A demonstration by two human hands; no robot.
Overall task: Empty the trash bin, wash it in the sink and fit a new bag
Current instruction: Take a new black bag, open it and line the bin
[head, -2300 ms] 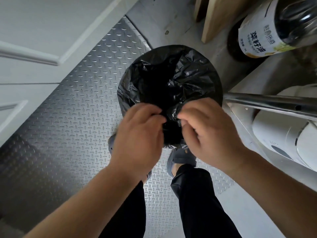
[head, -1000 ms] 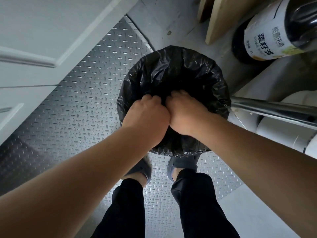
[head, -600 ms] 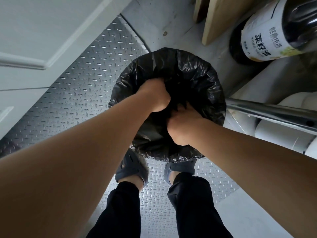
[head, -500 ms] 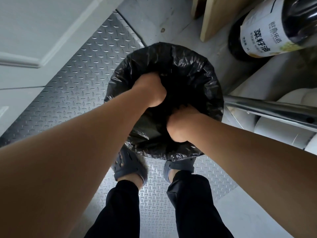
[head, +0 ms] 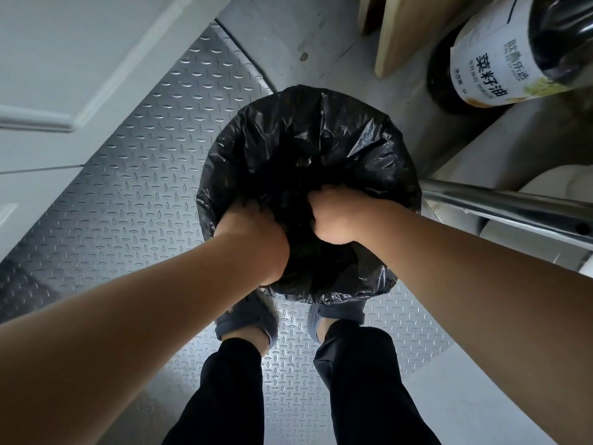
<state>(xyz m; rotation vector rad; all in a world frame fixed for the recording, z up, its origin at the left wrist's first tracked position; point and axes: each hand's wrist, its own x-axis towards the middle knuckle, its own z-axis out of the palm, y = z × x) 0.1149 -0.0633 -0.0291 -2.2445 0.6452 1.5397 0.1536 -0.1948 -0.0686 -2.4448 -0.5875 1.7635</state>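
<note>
Both hands, left hand and right hand, are clenching black bag film inside the bin; looks like final fitting, bag already lining the rim.

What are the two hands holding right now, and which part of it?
Both the left hand and right hand are closed on the crinkled black plastic trash bag, gripping loose film inside its open mouth, near side.

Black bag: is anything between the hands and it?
Nothing visible. The left hand and right hand are both already pressed into the black bag inside the bin opening, fingers buried in the plastic.
</note>
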